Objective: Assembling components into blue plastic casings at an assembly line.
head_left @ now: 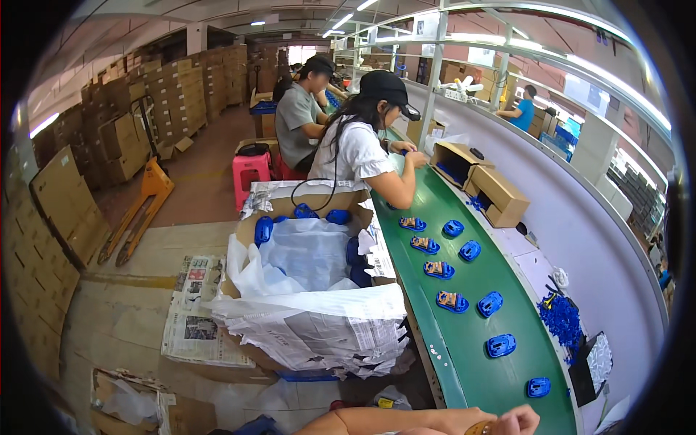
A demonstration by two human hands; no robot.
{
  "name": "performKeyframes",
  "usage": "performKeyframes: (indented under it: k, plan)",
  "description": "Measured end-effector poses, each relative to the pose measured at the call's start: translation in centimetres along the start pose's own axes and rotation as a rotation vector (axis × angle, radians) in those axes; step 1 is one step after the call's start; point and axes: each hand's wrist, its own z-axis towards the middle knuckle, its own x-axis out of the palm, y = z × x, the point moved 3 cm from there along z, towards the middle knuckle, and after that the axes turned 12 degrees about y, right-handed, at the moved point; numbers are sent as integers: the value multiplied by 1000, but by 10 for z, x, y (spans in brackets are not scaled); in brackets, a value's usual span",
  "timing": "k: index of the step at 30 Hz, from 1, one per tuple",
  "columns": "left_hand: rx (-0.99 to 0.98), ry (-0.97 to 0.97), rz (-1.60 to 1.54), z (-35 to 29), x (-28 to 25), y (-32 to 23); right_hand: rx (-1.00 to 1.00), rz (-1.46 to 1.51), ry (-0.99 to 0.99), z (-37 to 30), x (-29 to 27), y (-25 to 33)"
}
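My left forearm reaches in along the lower edge, and my left hand (518, 420) is over the near end of the green conveyor belt (464, 370). Its fingers look curled; the frame's edge cuts off what they may hold. A yellow-brown thing (478, 428) shows by the wrist, too cropped to name. My right hand is out of view. Nearest the hand lies a blue plastic housing (538, 387), with another blue housing (501, 345) farther up the belt. Several more follow in two rows; the left row carries brown boards, such as the board-fitted housing (452, 301).
A newspaper-lined carton (312, 319) holds blue housings and white film left of the belt. Small blue parts (561, 322) are heaped at the belt's right edge. Co-workers sit farther up, one in a white top (355, 148). An orange pallet jack (154, 181) stands at left.
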Motion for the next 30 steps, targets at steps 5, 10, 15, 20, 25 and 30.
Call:
performKeyframes:
  k: [5,10,15,20,25,30]
  plan:
    - [124,325,-141,9,-5,-1,78,-58,-3,-13,-2,11]
    - [-38,237,-79,12,-6,7,177,-106,11,-25,2,21]
    - [-57,261,-30,16,-24,-8,282,-176,16,-35,8,26]
    - [74,448,-10,26,-14,-18,385,-265,-60,-54,32,41]
    - [-115,385,-155,23,30,-4,784,-802,-1512,-59,39,66]
    - [54,857,-666,30,48,-33,277,-573,-682,-78,64,89]
